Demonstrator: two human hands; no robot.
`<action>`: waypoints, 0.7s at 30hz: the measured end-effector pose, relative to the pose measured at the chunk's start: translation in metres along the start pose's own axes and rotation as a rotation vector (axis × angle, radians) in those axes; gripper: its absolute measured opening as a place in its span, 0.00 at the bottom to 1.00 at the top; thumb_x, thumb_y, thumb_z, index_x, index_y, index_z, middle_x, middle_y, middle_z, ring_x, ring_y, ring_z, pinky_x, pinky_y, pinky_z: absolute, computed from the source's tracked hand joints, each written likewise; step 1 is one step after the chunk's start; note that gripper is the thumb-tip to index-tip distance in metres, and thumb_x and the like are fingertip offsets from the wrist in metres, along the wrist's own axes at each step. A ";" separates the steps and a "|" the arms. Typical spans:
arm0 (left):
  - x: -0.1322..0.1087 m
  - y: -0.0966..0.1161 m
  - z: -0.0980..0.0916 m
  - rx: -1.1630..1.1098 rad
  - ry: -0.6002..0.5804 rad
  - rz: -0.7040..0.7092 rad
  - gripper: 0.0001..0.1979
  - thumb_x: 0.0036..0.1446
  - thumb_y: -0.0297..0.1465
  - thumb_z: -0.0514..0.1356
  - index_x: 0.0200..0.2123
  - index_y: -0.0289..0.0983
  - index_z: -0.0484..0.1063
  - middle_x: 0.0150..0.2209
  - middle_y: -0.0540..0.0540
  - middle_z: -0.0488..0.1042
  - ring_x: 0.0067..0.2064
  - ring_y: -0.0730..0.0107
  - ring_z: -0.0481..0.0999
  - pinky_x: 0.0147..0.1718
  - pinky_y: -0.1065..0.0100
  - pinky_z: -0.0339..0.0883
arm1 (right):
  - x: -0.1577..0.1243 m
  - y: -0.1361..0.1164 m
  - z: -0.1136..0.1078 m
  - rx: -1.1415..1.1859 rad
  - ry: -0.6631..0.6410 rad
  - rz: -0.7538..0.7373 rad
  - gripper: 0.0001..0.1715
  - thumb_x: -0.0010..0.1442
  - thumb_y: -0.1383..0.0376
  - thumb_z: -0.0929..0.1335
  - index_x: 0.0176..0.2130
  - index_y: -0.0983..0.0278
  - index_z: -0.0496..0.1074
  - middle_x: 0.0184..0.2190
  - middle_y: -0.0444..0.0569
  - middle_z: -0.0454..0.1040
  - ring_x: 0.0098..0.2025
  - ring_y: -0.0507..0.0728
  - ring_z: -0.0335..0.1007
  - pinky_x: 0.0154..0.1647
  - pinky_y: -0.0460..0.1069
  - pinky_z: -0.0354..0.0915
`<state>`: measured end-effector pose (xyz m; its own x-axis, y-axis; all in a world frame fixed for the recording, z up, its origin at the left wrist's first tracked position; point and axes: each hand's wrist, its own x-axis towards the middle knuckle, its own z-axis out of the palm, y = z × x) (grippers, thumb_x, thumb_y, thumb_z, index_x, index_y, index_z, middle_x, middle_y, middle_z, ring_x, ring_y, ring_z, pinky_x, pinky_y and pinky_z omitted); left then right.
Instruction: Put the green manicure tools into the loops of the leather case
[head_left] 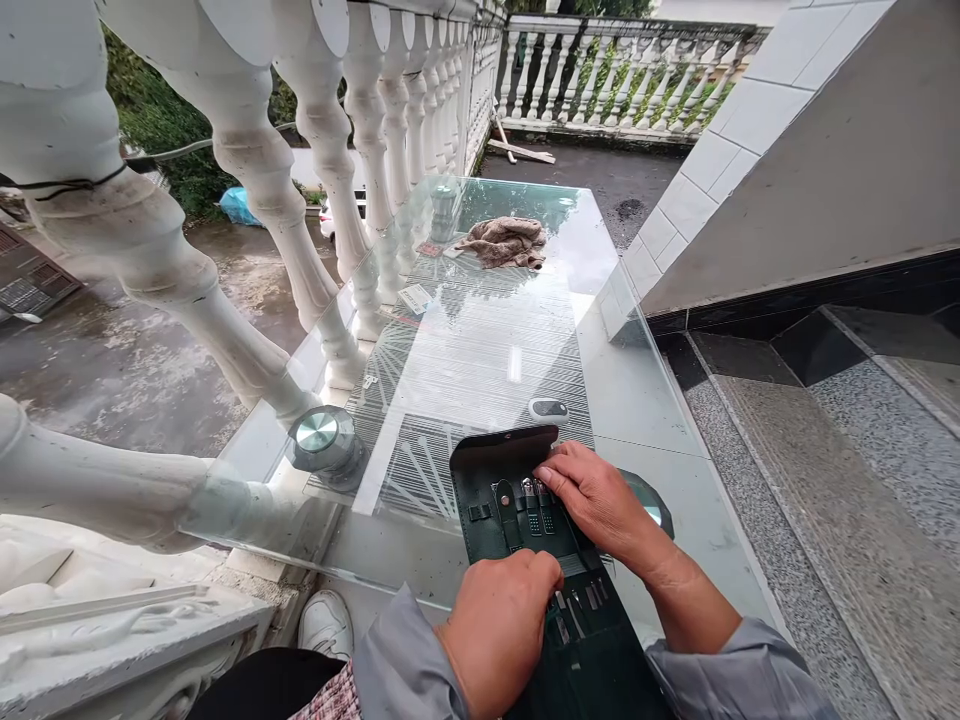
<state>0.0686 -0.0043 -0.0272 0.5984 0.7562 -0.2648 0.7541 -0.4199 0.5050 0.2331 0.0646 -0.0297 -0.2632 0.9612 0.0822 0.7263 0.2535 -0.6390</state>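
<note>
A black manicure set case (480,540) lies unfolded over the near part of the glass tabletop, its flap raised at the top. In its upper half sit two metal nail clippers (534,508) beside a small black snap-strapped piece (507,505). Slim metal tools (576,615) rest in slots lower down. My right hand (600,500) is closed on the case's upper right edge, fingers bent by the clippers. Over the lower half, my left hand (499,620) is closed, thumb and fingertips together above the slim tools; whatever it pinches is hidden.
The glass table (645,420) stands between a white balustrade (300,180) and stone steps (832,490). A crumpled brown cloth (504,243) lies toward its far end. A small white and grey oval device (549,410) is beyond the case. A round metal-topped table support (319,432) stands left.
</note>
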 end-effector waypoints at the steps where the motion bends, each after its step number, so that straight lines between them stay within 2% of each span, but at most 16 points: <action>1: 0.000 0.000 0.000 0.001 -0.001 0.000 0.08 0.62 0.26 0.49 0.40 0.40 0.66 0.36 0.51 0.73 0.36 0.66 0.75 0.33 0.69 0.67 | 0.000 0.000 -0.001 0.016 0.001 -0.003 0.18 0.62 0.61 0.59 0.28 0.62 0.71 0.29 0.47 0.69 0.36 0.55 0.65 0.37 0.50 0.62; 6: 0.000 0.000 0.000 -0.007 -0.012 -0.013 0.09 0.63 0.26 0.48 0.39 0.40 0.66 0.36 0.51 0.73 0.36 0.66 0.75 0.33 0.69 0.67 | -0.004 0.000 -0.007 0.146 0.160 0.057 0.17 0.63 0.58 0.58 0.38 0.61 0.73 0.37 0.48 0.72 0.42 0.55 0.67 0.44 0.51 0.63; 8: -0.001 0.000 -0.001 -0.016 -0.010 -0.013 0.09 0.63 0.27 0.47 0.40 0.41 0.66 0.36 0.51 0.74 0.36 0.66 0.75 0.33 0.69 0.67 | -0.007 -0.001 -0.006 0.130 0.172 0.048 0.18 0.63 0.58 0.58 0.36 0.61 0.73 0.36 0.48 0.72 0.41 0.55 0.67 0.43 0.51 0.63; 11: -0.001 0.000 -0.001 -0.035 -0.003 -0.015 0.09 0.63 0.27 0.48 0.40 0.41 0.67 0.37 0.50 0.74 0.36 0.65 0.75 0.33 0.69 0.67 | -0.017 -0.003 -0.003 0.027 0.149 -0.044 0.17 0.63 0.60 0.59 0.30 0.61 0.73 0.31 0.49 0.71 0.37 0.56 0.66 0.41 0.52 0.63; 14: -0.003 0.000 -0.001 -0.074 0.028 0.000 0.09 0.63 0.26 0.48 0.40 0.41 0.67 0.37 0.51 0.74 0.37 0.65 0.75 0.33 0.69 0.67 | -0.028 -0.002 -0.006 0.012 0.263 -0.053 0.14 0.62 0.60 0.60 0.33 0.61 0.73 0.32 0.49 0.72 0.38 0.56 0.67 0.43 0.53 0.64; 16: -0.004 0.001 -0.001 -0.115 0.054 0.016 0.09 0.63 0.27 0.48 0.40 0.41 0.67 0.37 0.51 0.74 0.37 0.66 0.75 0.33 0.69 0.66 | -0.034 0.005 -0.013 0.051 0.386 0.062 0.13 0.60 0.59 0.62 0.36 0.61 0.73 0.34 0.49 0.74 0.39 0.56 0.69 0.43 0.52 0.64; 18: -0.004 0.001 -0.003 -0.166 0.083 0.021 0.10 0.63 0.27 0.48 0.40 0.41 0.67 0.37 0.51 0.74 0.36 0.67 0.75 0.33 0.70 0.65 | -0.037 0.016 -0.021 0.100 0.486 0.261 0.15 0.58 0.56 0.63 0.39 0.61 0.72 0.35 0.49 0.74 0.37 0.57 0.70 0.40 0.52 0.65; 20: -0.004 0.001 -0.005 -0.218 0.108 0.017 0.10 0.63 0.27 0.48 0.39 0.41 0.68 0.36 0.51 0.74 0.36 0.68 0.74 0.33 0.71 0.64 | -0.036 0.027 -0.027 0.153 0.517 0.419 0.18 0.56 0.54 0.64 0.41 0.62 0.72 0.34 0.49 0.75 0.34 0.56 0.70 0.36 0.52 0.66; 21: -0.004 0.001 -0.006 -0.243 0.119 0.015 0.10 0.63 0.26 0.48 0.38 0.41 0.68 0.36 0.51 0.74 0.35 0.69 0.73 0.33 0.71 0.63 | -0.035 0.031 -0.028 0.162 0.514 0.445 0.18 0.55 0.54 0.64 0.41 0.62 0.72 0.33 0.49 0.74 0.34 0.56 0.70 0.36 0.52 0.66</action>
<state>0.0655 -0.0050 -0.0210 0.5620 0.8105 -0.1653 0.6500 -0.3091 0.6943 0.2824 0.0421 -0.0314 0.4004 0.9094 0.1127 0.5811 -0.1568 -0.7985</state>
